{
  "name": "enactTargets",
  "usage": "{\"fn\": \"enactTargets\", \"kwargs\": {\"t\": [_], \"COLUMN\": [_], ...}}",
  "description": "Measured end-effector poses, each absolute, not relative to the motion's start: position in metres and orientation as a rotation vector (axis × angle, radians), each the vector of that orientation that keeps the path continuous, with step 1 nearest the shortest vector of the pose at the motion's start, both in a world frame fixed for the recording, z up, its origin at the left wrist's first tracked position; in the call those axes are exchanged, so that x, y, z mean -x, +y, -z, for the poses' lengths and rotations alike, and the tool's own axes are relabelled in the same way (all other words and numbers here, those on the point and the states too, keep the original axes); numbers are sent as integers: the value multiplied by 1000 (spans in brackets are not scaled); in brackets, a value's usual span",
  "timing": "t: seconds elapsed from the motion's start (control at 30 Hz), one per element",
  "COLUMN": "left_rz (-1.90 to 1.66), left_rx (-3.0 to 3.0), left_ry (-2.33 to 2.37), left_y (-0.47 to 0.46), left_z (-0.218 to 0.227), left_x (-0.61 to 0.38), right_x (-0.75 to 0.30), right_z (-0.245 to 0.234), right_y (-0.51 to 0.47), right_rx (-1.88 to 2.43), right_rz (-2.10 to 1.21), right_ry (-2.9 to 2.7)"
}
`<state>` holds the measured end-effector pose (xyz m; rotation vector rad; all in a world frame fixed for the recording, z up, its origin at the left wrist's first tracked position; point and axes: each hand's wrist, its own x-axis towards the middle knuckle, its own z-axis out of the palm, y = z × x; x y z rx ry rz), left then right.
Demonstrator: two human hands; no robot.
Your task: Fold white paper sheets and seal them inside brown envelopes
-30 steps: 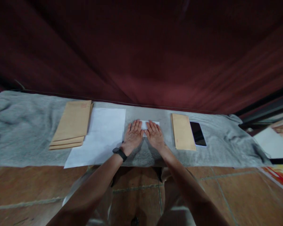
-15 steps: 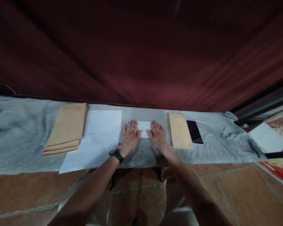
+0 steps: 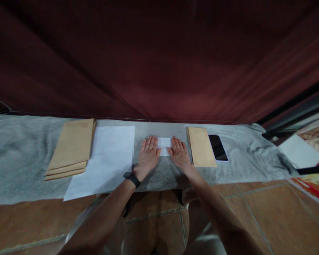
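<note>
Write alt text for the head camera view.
A person's left hand and right hand lie flat over the ends of a small white paper on grey cloth. Left: large white paper and stacked brown envelopes; right: a narrower brown envelope and a phone.

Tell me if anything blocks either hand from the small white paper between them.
Nothing visible does. The left hand and the right hand lie flat, one at each side of the small white paper, with no other thing showing between. What lies under them is hidden.
</note>
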<state>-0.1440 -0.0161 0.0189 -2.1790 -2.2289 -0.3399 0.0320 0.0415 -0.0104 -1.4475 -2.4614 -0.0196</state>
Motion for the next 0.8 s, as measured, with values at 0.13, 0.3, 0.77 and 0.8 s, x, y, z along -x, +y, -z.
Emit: {"fn": "enactTargets", "kwargs": {"t": [0.13, 0.3, 0.77, 0.8], "left_rz": [366, 310, 252, 246], "left_rx": [2283, 2271, 2334, 2336], "left_ry": [-2159, -2198, -2163, -2165], "left_y": [-14, -12, -11, -11], "left_z": [-15, -11, -5, -5], "left_x": [135, 135, 141, 141], "right_x": [-31, -30, 7, 7], "right_z": [10, 5, -2, -1], "right_y": [41, 43, 35, 35], "right_rx": [1455, 1481, 1165, 1180], "right_rz": [0, -77, -367, -360], "right_ry": [-2458, -2440, -2558, -2564]}}
